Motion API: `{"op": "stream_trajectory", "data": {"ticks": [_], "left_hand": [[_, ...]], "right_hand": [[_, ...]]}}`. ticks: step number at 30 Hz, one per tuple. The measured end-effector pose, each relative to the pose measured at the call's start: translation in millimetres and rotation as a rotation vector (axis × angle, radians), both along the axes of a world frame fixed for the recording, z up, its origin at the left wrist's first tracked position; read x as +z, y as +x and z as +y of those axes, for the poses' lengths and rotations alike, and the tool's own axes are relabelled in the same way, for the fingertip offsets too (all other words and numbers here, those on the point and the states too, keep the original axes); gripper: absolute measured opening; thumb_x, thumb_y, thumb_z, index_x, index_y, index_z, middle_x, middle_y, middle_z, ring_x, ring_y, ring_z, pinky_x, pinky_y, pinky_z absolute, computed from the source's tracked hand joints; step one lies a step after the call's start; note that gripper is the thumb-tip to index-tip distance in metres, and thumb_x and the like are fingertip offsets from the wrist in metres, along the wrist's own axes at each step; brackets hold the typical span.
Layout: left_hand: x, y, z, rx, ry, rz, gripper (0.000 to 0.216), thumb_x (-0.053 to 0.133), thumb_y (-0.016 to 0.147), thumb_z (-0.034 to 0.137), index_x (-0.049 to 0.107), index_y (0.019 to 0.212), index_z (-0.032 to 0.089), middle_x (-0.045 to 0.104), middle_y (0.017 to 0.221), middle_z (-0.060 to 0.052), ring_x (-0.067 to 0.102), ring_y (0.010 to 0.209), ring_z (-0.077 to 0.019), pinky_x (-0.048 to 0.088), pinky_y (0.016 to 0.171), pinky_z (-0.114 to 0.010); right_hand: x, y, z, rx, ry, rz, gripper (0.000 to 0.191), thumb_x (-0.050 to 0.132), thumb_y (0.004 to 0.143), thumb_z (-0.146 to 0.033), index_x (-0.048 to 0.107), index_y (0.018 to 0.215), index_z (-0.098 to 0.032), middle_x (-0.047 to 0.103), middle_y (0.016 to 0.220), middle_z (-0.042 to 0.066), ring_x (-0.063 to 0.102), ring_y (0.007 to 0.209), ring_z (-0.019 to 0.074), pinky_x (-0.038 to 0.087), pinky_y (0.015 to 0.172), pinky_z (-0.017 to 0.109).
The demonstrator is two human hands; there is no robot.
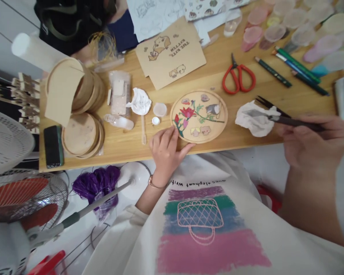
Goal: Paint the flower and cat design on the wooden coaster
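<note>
A round wooden plaque [220,131] with a raised rim lies near the table's front edge. Red flowers, green leaves and small animal pictures decorate its face. At its lower left rim rests my left hand [166,147], thumb and fingers apart and touching the edge. My right hand [318,143] is closed around dark tweezers [296,121], off to the right of the plaque. The tweezers' prongs are spread, one across a crumpled white tissue [255,124] and the other behind it. Whether they grip the tissue I cannot tell.
Red-handled scissors [239,78] and several pencils [272,71] lie behind. Small lidded cups [275,32] crowd the back right. Stacked round wooden pieces [80,133], a phone [53,146], a dropper [143,130] and a small bottle [120,121] are leftward. A fan [25,202] stands below left.
</note>
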State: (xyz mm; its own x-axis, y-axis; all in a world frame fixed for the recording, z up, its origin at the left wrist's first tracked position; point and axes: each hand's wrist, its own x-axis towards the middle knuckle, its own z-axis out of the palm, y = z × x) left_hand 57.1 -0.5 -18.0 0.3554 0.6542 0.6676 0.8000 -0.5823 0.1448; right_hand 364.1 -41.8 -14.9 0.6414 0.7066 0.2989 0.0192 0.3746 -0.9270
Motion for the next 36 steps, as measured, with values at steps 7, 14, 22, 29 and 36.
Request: {"op": "stream_trajectory", "data": {"ticks": [7,14,22,29,36], "left_hand": [[-5.2,-2,1,-0.021,-0.062,-0.066,0.063,0.073,0.075,0.066,0.065,0.117,0.018,0.075,0.104,-0.012,0.068,0.097,-0.0274,0.049,0.087,-0.042],[-7.8,-5,0,-0.059,-0.157,-0.108,0.064,0.074,0.077,0.061,0.062,0.124,0.020,0.071,0.113,-0.014,0.065,0.105,-0.0289,0.045,0.094,-0.045],[-3.5,-3,-1,-0.017,-0.209,-0.089,0.063,0.074,0.075,0.063,0.062,0.122,0.023,0.072,0.113,-0.012,0.066,0.103,-0.0288,0.047,0.094,-0.045],[-2.3,-4,-1,-0.030,-0.205,-0.096,0.067,0.078,0.074,0.059,0.059,0.127,0.024,0.072,0.113,-0.011,0.067,0.104,-0.0283,0.048,0.093,-0.045],[1.1,-3,-1,-0.044,-0.150,-0.076,0.067,0.080,0.073,0.056,0.061,0.126,0.022,0.073,0.110,-0.012,0.068,0.100,-0.0270,0.051,0.088,-0.042]], "right_hand": [[1.6,4,-1,-0.065,-0.112,-0.277,0.038,0.094,0.050,-0.040,0.075,0.075,-0.019,0.068,0.068,0.000,0.065,0.057,0.0140,0.051,0.048,0.026],[11.4,-14,19,0.132,0.040,0.027,0.038,0.096,0.045,-0.040,0.068,0.065,-0.023,0.063,0.056,-0.004,0.054,0.040,0.0107,0.045,0.032,0.024],[7.4,-21,17,0.091,0.078,-0.009,0.034,0.092,0.056,-0.039,0.066,0.066,-0.020,0.063,0.055,-0.004,0.053,0.037,0.0099,0.044,0.031,0.021],[5.0,-32,17,0.095,-0.034,0.037,0.025,0.085,0.063,-0.038,0.075,0.075,-0.018,0.065,0.054,0.000,0.058,0.038,0.0157,0.049,0.032,0.028],[3.6,-32,19,0.095,0.023,0.097,0.018,0.084,0.059,-0.029,0.073,0.067,-0.019,0.066,0.057,-0.001,0.055,0.039,0.0132,0.045,0.031,0.026]]}}
